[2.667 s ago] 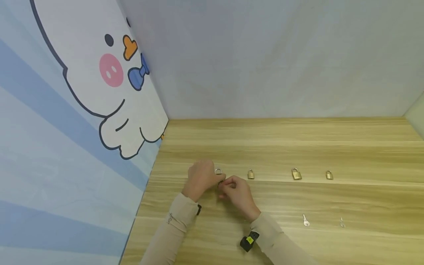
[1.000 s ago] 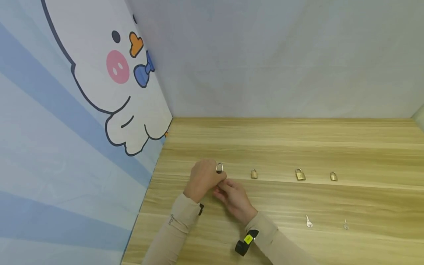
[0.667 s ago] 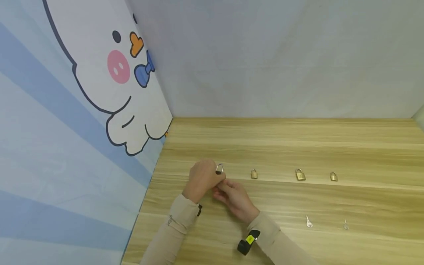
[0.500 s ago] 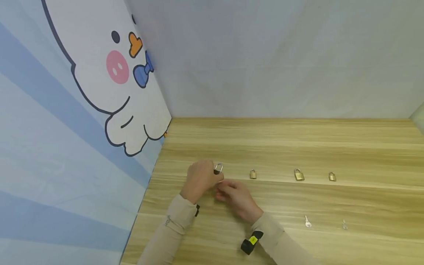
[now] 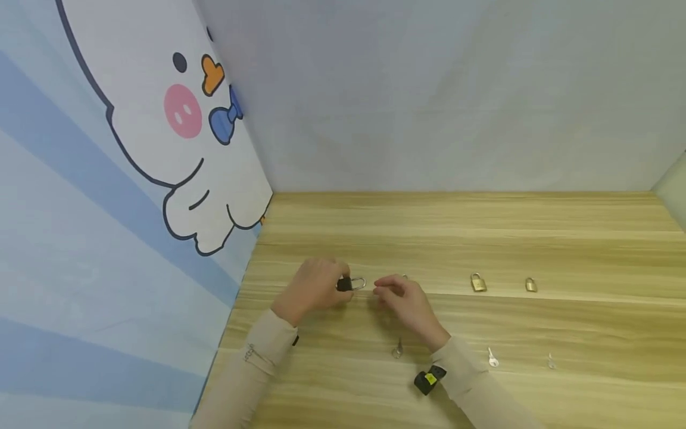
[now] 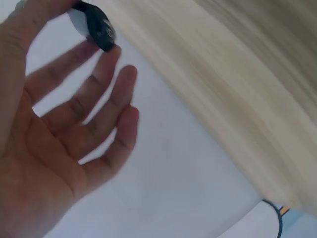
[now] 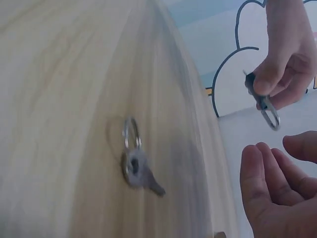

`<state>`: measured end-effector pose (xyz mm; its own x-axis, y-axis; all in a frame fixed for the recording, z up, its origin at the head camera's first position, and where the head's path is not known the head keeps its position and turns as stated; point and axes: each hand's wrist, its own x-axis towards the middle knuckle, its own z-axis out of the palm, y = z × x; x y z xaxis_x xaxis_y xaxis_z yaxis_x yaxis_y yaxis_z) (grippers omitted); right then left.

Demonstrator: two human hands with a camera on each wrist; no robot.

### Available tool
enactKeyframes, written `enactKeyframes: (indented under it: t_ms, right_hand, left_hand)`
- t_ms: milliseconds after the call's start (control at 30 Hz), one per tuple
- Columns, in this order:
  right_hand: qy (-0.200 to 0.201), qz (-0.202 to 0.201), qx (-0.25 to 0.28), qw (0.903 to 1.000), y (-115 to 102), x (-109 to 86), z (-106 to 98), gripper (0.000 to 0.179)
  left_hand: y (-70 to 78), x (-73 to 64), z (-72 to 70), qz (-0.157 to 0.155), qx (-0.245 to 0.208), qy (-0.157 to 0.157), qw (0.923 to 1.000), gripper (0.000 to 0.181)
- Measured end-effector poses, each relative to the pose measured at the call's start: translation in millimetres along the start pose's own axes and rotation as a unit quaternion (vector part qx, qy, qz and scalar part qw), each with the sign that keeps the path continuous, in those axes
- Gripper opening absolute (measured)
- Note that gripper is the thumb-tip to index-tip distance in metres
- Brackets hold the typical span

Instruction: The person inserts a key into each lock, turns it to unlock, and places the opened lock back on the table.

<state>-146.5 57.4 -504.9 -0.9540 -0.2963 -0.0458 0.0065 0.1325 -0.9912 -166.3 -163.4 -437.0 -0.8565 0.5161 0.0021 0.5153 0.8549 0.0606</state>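
A black padlock [image 5: 345,285] with a silver shackle is pinched between the thumb and fingers of my left hand [image 5: 312,290], its shackle pointing right. In the left wrist view this padlock [image 6: 99,30] shows at the top left, the other fingers spread loosely below it. My right hand [image 5: 411,307] is just right of the shackle and apart from it. In the right wrist view, nothing shows between its thumb and loosely bent fingers. A key with a ring [image 7: 136,166] lies on the wooden table below that hand.
A larger brass padlock [image 5: 479,283] and a small brass padlock [image 5: 530,285] lie to the right. Another padlock [image 5: 405,277] is mostly hidden behind my right hand. Nearer are a silver key [image 5: 493,357] and a fainter key [image 5: 551,361]. A printed wall [image 5: 134,238] stands at left.
My hands have come apart, the right one moving right and up. The black padlock has turned in my left hand, shackle now pointing right. The ringed key has come into sight.
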Motion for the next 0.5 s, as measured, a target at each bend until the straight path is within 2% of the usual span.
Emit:
enactKeyframes:
  t_ms: [133, 267, 400, 500]
  right_hand:
    - [0.012, -0.061, -0.074, 0.9954, -1.3, 0.4, -5.5, 0.02]
    - [0.029, -0.126, -0.147, 0.9806, -1.7, 1.3, -7.4, 0.016]
    - [0.027, -0.172, -0.191, 0.966, -6.4, 1.2, -7.8, 0.016]
    - [0.021, -0.189, -0.213, 0.9584, -9.0, 1.8, -7.9, 0.017]
  left_hand:
    - [-6.6, 0.0, -5.7, 0.052, -0.002, -0.021, 0.9984, 0.024]
    - [-7.0, 0.3, -11.8, 0.077, -0.021, -0.04, 0.996, 0.024]
    - [-5.5, -0.1, -13.2, 0.101, -0.034, -0.031, 0.9938, 0.024]
    - [-4.6, -0.3, -12.6, 0.113, -0.034, -0.014, 0.9929, 0.025]
